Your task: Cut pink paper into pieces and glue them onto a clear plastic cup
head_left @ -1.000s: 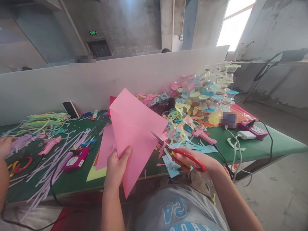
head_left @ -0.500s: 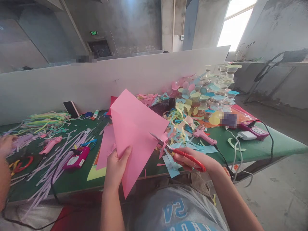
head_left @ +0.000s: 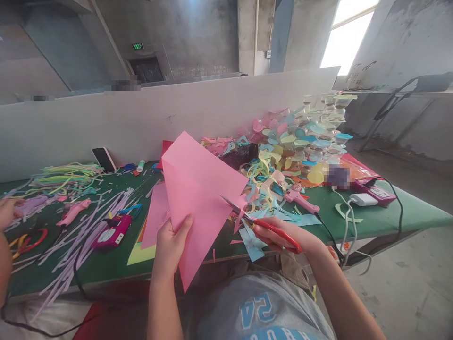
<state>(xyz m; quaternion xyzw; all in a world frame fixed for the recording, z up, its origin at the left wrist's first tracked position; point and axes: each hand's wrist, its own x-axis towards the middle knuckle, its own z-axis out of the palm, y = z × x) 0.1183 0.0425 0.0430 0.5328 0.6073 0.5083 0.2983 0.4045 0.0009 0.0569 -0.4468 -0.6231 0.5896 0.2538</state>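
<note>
A large sheet of pink paper point(head_left: 198, 189) is raised above the front of the table, its lower left part pinched by my left hand point(head_left: 173, 243) with the thumb on top. My right hand point(head_left: 279, 233) grips a pair of scissors point(head_left: 267, 225) with red handles. The scissors' blades lie at the sheet's right edge, the tip over the paper, and a narrow pink strip curls down beside them. Under the sheet, more pink and yellow paper point(head_left: 141, 255) lies on the table. Pale blue paper pieces point(head_left: 252, 245) rest just below the scissors.
Paper scraps point(head_left: 264, 165) and clear cups with coloured paper point(head_left: 318, 137) pile up at the back right. Pink glue guns point(head_left: 302, 200) lie on both sides of the green table point(head_left: 417, 200). Purple strips point(head_left: 74, 259) and a co-worker's hand point(head_left: 9, 212) are at left; a white partition point(head_left: 71, 127) stands behind.
Both hands, the paper and the scissors stay almost exactly where they were. At the far left the co-worker's hand has shifted slightly.
</note>
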